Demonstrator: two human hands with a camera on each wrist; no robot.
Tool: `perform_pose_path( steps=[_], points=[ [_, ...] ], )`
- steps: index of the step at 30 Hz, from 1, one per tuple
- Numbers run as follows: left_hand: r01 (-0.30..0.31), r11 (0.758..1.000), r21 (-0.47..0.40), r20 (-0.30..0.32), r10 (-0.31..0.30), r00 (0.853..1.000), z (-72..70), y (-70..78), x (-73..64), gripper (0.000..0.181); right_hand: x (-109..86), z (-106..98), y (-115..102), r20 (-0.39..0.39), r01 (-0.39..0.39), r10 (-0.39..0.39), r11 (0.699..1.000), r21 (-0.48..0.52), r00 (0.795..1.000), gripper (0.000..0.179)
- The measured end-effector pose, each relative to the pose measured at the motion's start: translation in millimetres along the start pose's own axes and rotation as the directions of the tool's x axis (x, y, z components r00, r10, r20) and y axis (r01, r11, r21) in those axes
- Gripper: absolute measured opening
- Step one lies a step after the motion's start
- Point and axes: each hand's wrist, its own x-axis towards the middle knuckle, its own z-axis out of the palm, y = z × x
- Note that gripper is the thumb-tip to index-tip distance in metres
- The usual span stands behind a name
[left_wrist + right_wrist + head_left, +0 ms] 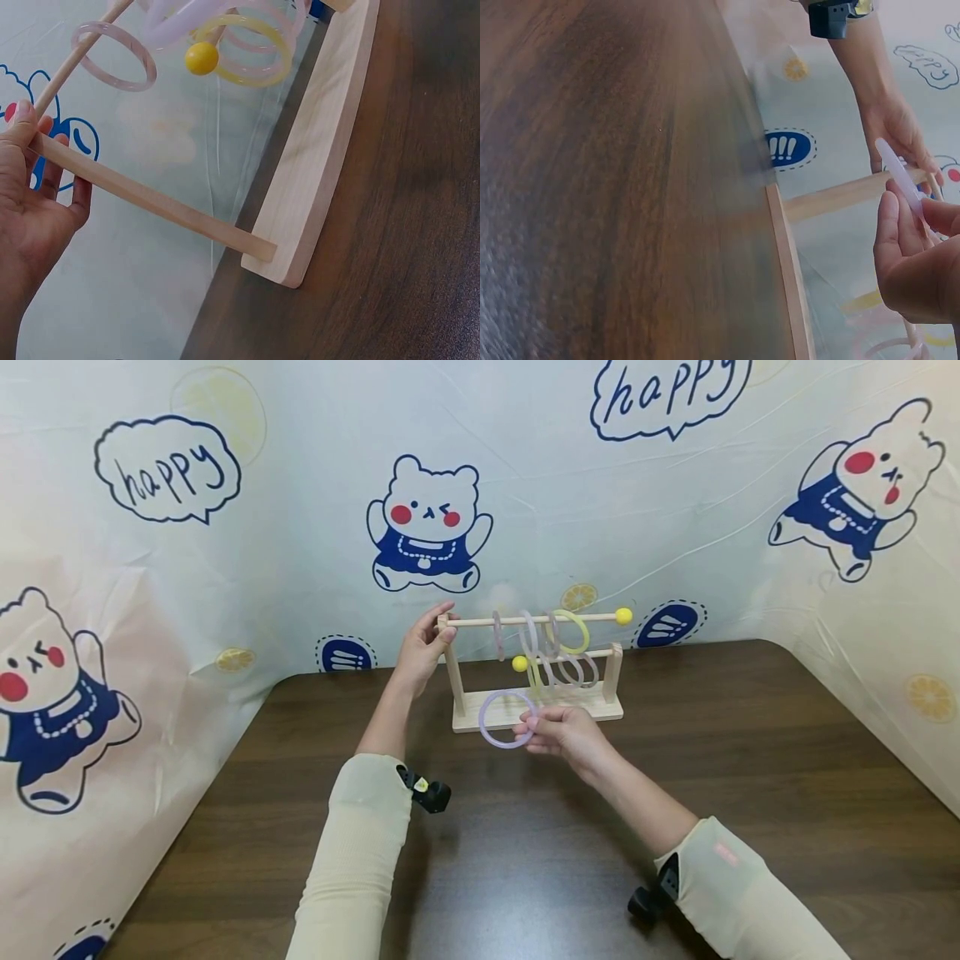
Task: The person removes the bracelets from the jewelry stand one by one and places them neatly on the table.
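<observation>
A wooden rack [537, 708] with a flat base and two posts carries two dowels, each tipped with a yellow ball. Several clear, yellow and lilac rings hang on the dowels; a pale ring [114, 56] is the one nearest the left post. My left hand [422, 652] grips the top of that left post [154, 197], thumb in front and fingers behind. In front of the rack my right hand [567, 737] pinches a lilac ring [487, 727] by its right side, between thumb and fingers. The ring overlaps the base's front edge in the head view.
The rack stands near the back of a dark wooden table [517, 860]. Behind it hangs a printed cloth [525, 527] with bears and lemon slices. Each sleeve has a small black camera [429, 793] strapped at the wrist.
</observation>
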Motion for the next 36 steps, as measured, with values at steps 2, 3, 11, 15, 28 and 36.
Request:
perform_pose_path(
  steps=[2,3,11,15,28,36],
  points=[
    [-0.002,1.0,-0.001,0.001,0.002,1.0,0.3,-0.1,0.0,0.046,-0.2,1,1,0.008,-0.015,0.015,1.0,-0.007,1.0,0.031],
    [-0.004,1.0,0.0,0.002,0.004,1.0,0.4,-0.2,0.0,0.047,-0.6,2,1,0.014,-0.02,0.02,1.0,-0.013,1.0,0.032],
    [-0.005,1.0,-0.003,0.004,0.005,1.0,1.3,-0.3,0.3,0.046,-3.1,7,7,0.039,-0.049,0.051,0.998,-0.048,0.998,0.031],
    [0.002,1.0,-0.007,0.006,-0.002,1.0,1.5,0.2,0.4,0.045,-3.3,9,10,0.04,-0.068,0.07,0.996,-0.048,0.997,0.034],
    [0.033,0.999,-0.011,0.001,-0.033,0.999,1.0,3.3,0.0,0.046,-2.7,10,18,0.031,-0.185,0.186,0.982,-0.03,0.982,0.022],
    [0.041,0.999,-0.006,0.008,-0.041,0.999,4.4,20.6,-9.0,0.045,-2.7,9,20,0.056,-0.195,0.197,0.98,-0.035,0.979,0.015]
  ],
)
